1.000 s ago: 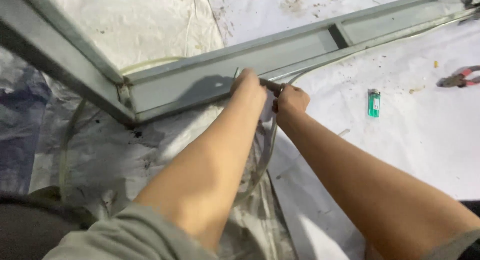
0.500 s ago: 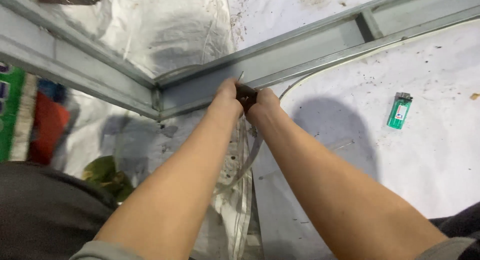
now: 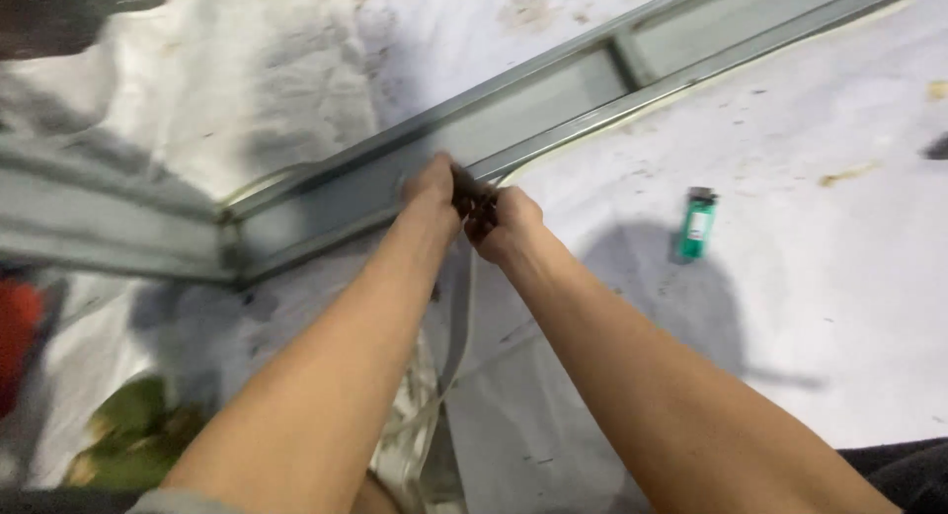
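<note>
Grey metal frame rail, near edge: left hand and right hand clenched together on pale rubber strip; green plastic lighter well right, bare sheet between.

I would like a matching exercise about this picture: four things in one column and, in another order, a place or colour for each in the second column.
Column one:
1. lighter
2. metal frame
3. left hand
4. pale strip

Column two:
A. grey, runs across the white sheet from the upper right
B. hangs down between the two forearms
C. green, lies alone on the sheet, right of the hands
D. on the frame's lower edge, close against the right hand

Pairs: 1-C, 2-A, 3-D, 4-B
</note>
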